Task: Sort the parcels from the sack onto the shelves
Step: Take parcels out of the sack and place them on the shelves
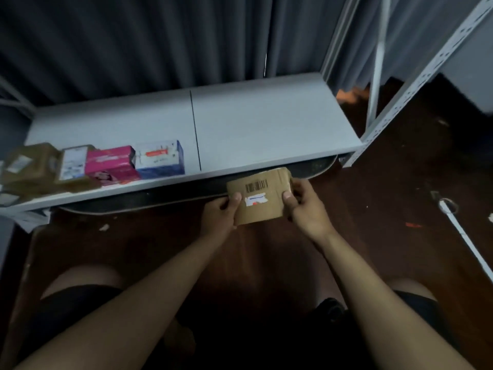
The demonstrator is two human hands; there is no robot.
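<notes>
Partway through: a row of parcels sits on the white shelf [266,124] at centre-left of the frame: a blue-white box [160,158], a pink box [112,164], a white-labelled box [73,165] and a brown carton [29,162], the leftmost ones blurred, so the count is probably four. Both hands hold one more cardboard parcel [260,194] at frame centre, just below the shelf's front edge, left hand [221,212] pinching its left end, right hand [306,206] its right. It is not yet shelved; the shelf's right half is bare, and the sack is out of view, so the remaining count is unknown.
</notes>
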